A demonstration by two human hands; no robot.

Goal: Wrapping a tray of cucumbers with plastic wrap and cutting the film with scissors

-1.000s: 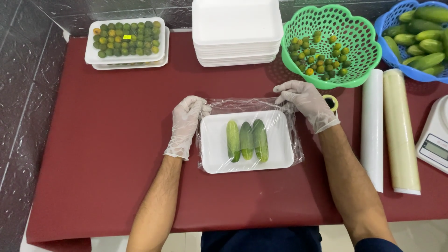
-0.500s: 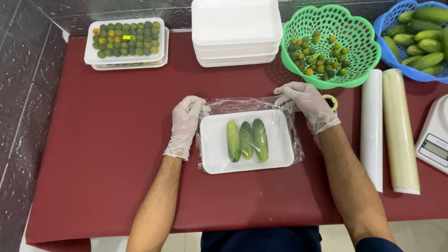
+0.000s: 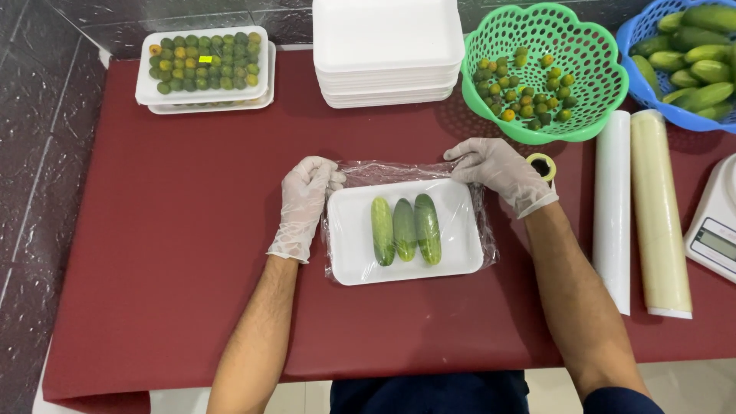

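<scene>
A white foam tray (image 3: 349, 245) with three green cucumbers (image 3: 405, 228) lies in the middle of the dark red table (image 3: 176, 268). Clear plastic film (image 3: 387, 173) covers the tray and bunches along its far edge. My left hand (image 3: 301, 203), in a thin clear glove, pinches the film at the tray's far left corner. At the far right corner, my gloved right hand (image 3: 498, 170) grips the film. Both hands rest against the tray's edges.
A stack of white foam trays (image 3: 387, 50) stands at the back. Wrapped trays of small green fruits (image 3: 204, 65) sit back left. A green basket (image 3: 590, 73) of small fruits, a blue basket of cucumbers (image 3: 686, 57), two film rolls (image 3: 636, 207), a tape roll (image 3: 541, 165) and a scale (image 3: 713, 230) lie right.
</scene>
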